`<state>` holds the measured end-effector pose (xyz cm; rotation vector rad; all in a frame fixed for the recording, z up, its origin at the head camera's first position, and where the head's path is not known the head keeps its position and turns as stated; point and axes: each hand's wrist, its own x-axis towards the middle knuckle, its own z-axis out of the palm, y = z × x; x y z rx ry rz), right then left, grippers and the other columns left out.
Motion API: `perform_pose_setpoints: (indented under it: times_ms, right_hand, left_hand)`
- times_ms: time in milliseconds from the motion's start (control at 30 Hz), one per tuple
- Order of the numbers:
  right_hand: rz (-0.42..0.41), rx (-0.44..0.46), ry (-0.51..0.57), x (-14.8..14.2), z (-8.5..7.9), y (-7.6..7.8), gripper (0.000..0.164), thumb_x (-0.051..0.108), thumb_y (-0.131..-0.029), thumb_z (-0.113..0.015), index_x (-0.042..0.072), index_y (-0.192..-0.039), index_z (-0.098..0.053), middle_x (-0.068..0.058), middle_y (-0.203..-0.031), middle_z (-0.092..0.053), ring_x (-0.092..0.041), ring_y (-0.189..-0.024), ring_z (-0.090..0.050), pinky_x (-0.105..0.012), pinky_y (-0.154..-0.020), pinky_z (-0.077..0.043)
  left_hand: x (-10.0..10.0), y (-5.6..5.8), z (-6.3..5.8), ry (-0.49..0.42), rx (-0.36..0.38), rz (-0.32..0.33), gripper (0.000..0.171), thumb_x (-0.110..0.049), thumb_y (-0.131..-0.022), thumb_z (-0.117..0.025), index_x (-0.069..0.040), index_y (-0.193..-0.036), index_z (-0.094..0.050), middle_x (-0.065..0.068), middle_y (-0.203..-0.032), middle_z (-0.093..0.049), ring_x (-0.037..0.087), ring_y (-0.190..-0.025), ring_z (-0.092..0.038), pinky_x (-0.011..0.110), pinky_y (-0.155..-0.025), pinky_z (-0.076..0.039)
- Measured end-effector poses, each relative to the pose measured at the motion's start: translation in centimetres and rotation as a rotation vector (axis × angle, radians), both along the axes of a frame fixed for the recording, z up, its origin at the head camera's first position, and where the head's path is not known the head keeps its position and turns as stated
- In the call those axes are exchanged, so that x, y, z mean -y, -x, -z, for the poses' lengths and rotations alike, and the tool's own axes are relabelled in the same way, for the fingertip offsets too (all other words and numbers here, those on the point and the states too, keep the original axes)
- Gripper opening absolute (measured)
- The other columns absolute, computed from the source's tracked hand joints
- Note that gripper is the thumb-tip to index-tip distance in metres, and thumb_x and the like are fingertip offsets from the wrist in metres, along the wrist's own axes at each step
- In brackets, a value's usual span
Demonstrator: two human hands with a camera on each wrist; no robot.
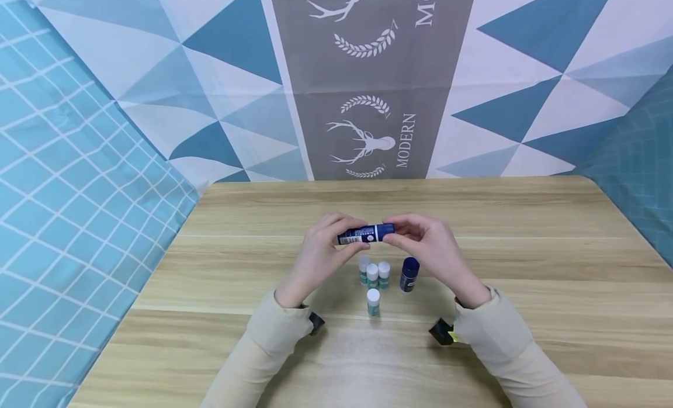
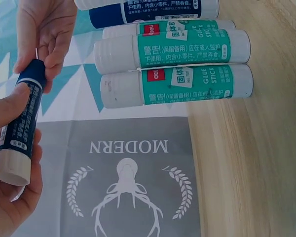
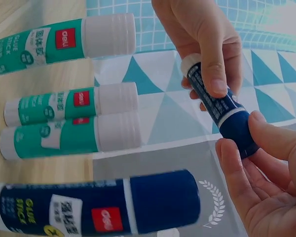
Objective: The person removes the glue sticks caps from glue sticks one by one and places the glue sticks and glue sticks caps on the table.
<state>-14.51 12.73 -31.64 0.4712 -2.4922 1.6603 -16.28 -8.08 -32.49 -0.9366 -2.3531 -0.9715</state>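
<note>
Pale sleeves (image 1: pixel 281 326) are lying nearest; beyond, I'm watching the left hand (image 1: pixel 321 245) gripping a blue glue stick (image 1: pixel 360 235), the right hand (image 1: pixel 433 244) pinching its cap (image 1: pixel 386 230). Slipping grip could be toppling green glue sticks (image 1: pixel 373 307) standing this side of the hands.

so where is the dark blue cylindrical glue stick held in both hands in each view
Head: dark blue cylindrical glue stick, just below and right of centre, nearly level.
Left wrist: glue stick at far left, mid-height, cap end up.
Right wrist: glue stick right of centre, slanting, cap end lower right.
Shared landmark: grey panel printed with white wreaths.
</note>
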Motion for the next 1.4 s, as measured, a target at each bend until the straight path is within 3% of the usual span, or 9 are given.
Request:
perform_pose_setpoints:
  times_ms: [667, 1033, 1400]
  right_hand:
    - [0.006, -0.086, -0.025, -0.4, -0.1, 0.2, 0.026, 0.011, -0.078, -0.070, 0.007, -0.103, -0.066, -0.008, -0.096, -0.068, -0.015, -0.081, -0.066, -0.020, -0.071, -0.052]
    - [0.025, -0.119, -0.032, -0.8, 0.0, 0.4, 0.026, 0.010, -0.077, -0.071, 0.007, -0.103, -0.067, -0.008, -0.092, -0.069, -0.015, -0.081, -0.066, -0.022, -0.074, -0.052]
    - [0.051, -0.122, -0.045, -1.2, 0.1, 0.5, 0.027, 0.011, -0.078, -0.070, 0.007, -0.105, -0.066, -0.009, -0.093, -0.068, -0.016, -0.082, -0.065, -0.018, -0.073, -0.051]
  left_hand:
    - [0.4, 0.3, 0.1, -0.018, 0.078, -0.035, 0.033, -0.024, -0.074, -0.075, -0.011, -0.103, -0.067, -0.002, -0.094, -0.063, 0.007, -0.085, -0.056, 0.021, -0.072, -0.048]
    - [0.5, 0.4, 0.2, -0.054, 0.072, -0.031, 0.032, -0.020, -0.074, -0.075, -0.010, -0.104, -0.066, -0.001, -0.093, -0.063, 0.007, -0.083, -0.055, 0.022, -0.069, -0.047]
    - [0.8, 0.6, 0.2, -0.089, 0.125, -0.081, 0.030, -0.023, -0.076, -0.074, -0.011, -0.102, -0.066, 0.000, -0.094, -0.064, 0.010, -0.083, -0.057, 0.023, -0.068, -0.049]
